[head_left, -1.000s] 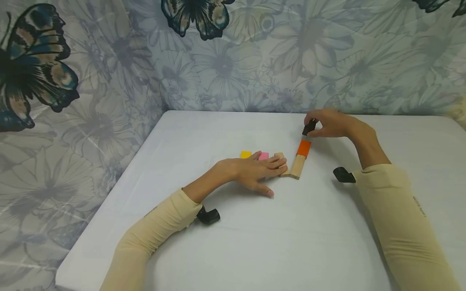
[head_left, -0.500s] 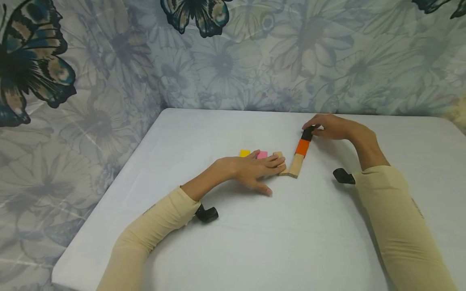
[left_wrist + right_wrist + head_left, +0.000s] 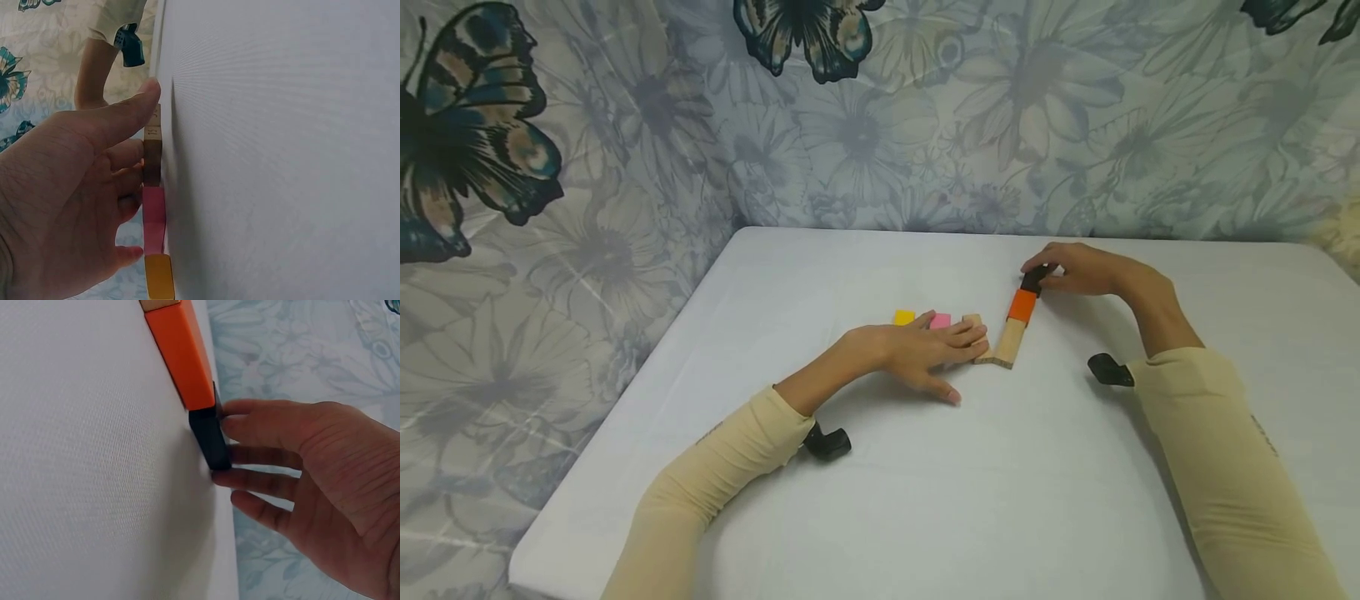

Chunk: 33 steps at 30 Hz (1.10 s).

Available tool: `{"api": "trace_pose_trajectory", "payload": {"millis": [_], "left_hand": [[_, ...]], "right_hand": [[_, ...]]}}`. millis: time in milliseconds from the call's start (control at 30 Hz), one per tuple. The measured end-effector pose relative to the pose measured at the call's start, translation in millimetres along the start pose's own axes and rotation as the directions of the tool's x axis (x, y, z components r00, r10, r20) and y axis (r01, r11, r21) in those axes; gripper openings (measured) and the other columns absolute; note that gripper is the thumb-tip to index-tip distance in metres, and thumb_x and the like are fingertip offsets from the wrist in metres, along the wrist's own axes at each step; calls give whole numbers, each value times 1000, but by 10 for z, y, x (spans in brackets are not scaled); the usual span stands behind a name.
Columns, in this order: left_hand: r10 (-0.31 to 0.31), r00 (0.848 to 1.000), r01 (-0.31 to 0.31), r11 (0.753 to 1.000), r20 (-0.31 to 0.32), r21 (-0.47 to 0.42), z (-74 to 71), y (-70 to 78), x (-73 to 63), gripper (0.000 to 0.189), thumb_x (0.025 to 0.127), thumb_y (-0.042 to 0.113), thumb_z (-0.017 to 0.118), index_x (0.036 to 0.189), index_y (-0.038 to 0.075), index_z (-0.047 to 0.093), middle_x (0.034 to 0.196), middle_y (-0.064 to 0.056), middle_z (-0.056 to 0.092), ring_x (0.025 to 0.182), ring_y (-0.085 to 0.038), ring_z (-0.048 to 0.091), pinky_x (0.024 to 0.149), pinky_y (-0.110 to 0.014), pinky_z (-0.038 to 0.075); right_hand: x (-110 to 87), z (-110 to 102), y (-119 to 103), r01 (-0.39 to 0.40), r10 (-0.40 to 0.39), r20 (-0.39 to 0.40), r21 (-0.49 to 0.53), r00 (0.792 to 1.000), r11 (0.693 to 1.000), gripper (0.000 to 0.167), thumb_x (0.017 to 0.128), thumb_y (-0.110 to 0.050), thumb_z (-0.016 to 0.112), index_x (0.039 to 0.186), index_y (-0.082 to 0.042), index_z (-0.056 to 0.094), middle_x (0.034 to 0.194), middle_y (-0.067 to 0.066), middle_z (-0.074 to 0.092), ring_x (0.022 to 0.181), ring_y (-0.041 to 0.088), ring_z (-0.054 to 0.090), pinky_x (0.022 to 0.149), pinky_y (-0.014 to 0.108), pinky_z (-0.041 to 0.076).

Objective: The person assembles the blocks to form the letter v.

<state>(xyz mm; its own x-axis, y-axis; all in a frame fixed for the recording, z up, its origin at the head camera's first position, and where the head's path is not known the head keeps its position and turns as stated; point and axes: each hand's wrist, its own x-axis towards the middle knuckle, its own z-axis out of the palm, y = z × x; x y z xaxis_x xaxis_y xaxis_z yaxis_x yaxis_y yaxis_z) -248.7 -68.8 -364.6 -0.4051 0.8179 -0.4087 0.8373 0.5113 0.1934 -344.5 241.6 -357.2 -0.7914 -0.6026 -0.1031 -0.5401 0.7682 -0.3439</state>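
Observation:
My right hand (image 3: 1078, 268) pinches a black wooden block (image 3: 209, 439) between thumb and fingertips at the far end of a short row. The black block meets the end of an orange block (image 3: 1022, 307), which adjoins a plain wooden block (image 3: 1009, 343) nearer to me. My left hand (image 3: 928, 358) lies flat with fingers spread over several other blocks. A yellow block (image 3: 160, 276), a pink block (image 3: 154, 220) and a plain wooden block (image 3: 152, 153) line up beneath it. In the head view its fingers partly hide them.
A white table (image 3: 940, 500) carries the blocks. Patterned cloth (image 3: 880, 150) with flowers and butterflies hangs behind and to the left. Black wrist devices (image 3: 827, 444) stick out from the beige sleeves (image 3: 1232, 450).
The right hand has brought the black block down and towards me, so the gap to the orange block has closed. My left hand stays on its blocks.

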Motion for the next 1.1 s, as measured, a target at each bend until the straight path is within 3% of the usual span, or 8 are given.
{"api": "trace_pose_trajectory", "payload": {"millis": [233,533,767,1100], "left_hand": [[-5,1000,5,1000,-7,0,-3,2,-29,91,103,61,53,169,21,5,179,-1,-9,166,-19,-12,133,-62,-4],[0,1000,0,1000,-15,31,-40,6,-21,91,103,63,51,170,21,5,179,-2,-9,166,-20,-10,132,-64,-4],[-5,1000,5,1000,-4,30,-19,0,7,92,103,63,52,170,22,4,179,0,-10,166,-19,-11,132,-63,-6],[-2,1000,2,1000,-2,18,-7,2,-13,91,103,63,52,170,21,5,179,-2,-10,166,-20,-10,131,-65,-5]], "right_hand": [[18,-3,-23,29,-29,5,-4,1000,1000,35,97,0,65,132,3,68,129,26,67,114,40,67,100,61,55],[2,-54,-28,-23,23,28,4,999,1000,38,99,-3,66,136,2,65,134,27,64,117,40,65,102,61,53],[-36,-24,25,10,-10,43,11,999,1000,49,92,9,64,140,-1,63,135,25,64,120,41,63,104,63,52],[-2,9,-8,30,-30,49,1,998,1000,44,93,6,69,136,-4,67,129,21,66,115,37,64,103,62,52]]}}
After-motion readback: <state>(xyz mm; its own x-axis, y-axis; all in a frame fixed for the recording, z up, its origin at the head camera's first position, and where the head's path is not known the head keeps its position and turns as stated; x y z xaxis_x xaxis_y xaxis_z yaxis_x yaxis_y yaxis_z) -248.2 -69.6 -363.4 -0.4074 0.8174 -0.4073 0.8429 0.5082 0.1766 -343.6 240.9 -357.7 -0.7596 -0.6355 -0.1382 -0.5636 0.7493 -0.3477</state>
